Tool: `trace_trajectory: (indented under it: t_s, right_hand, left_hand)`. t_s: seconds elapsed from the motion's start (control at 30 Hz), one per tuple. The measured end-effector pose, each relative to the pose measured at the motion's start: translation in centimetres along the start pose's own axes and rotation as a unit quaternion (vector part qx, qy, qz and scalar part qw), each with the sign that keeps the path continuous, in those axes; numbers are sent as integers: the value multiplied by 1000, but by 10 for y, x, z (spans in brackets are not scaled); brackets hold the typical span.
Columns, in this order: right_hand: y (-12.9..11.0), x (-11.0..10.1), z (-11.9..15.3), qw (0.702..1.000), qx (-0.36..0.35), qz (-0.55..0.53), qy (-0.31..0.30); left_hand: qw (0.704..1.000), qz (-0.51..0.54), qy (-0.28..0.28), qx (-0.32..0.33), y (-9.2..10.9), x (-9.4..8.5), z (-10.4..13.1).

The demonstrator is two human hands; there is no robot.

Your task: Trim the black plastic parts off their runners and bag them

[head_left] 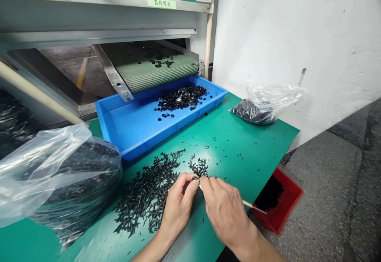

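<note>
Close to the front of the green table [226,135], my left hand [178,204] pinches a small black part [195,178] between thumb and fingertips. My right hand [228,212] meets it there, its fingers closed round a thin pale-handled tool [247,203]. The tool's slim metal end sticks out behind the hand to the right; its working end is mostly hidden by my fingers. Left of my hands spreads a loose pile of small black branched pieces [145,190]. A smaller cluster of similar pieces [200,167] lies just beyond my fingertips.
A blue tray [131,127] holding round black parts [184,97] sits below a green conveyor belt [154,67]. Clear plastic bags of black parts stand at left [86,174] and back right [256,109]. A red bin [287,210] is below the table's right edge.
</note>
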State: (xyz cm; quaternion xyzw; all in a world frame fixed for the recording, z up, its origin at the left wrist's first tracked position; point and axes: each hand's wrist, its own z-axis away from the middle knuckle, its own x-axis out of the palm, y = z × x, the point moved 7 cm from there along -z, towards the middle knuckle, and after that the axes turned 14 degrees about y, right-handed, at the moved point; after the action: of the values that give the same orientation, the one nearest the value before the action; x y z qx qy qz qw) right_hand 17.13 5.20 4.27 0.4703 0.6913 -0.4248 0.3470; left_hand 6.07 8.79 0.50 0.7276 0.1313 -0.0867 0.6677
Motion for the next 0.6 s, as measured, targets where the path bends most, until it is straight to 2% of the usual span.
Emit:
trace_trajectory:
  t_s: [0.07, 0.13, 0.2, 0.23, 0.33, 0.43, 0.5, 0.6]
  right_hand:
    - [9, 9, -3, 993, 56, -90, -60]
    - [17, 20, -7, 966, 107, -198, -128]
    - [24, 27, -12, 944, 128, -260, -161]
    - [28, 28, -16, 942, 129, -265, -160]
    - [43, 25, -23, 954, 128, -239, -131]
    - [69, 16, -22, 974, 139, -159, -80]
    - [95, 9, -17, 983, 163, -75, -27]
    - [122, 5, -3, 980, 190, 44, 34]
  left_hand:
    - [1000, -19, -14, 20, 4, 0, -1]
    - [998, -27, -44, 33, 8, 3, -1]
    - [997, -25, -65, 28, 11, 4, -1]
    - [997, -22, -67, 14, 10, 3, -2]
    - [994, 30, -53, -95, -2, -1, -7]
    - [972, 119, -43, -199, -11, -6, -13]
    - [961, 154, -40, -224, -10, -11, -17]
    - [956, 179, -32, -230, 2, -19, -15]
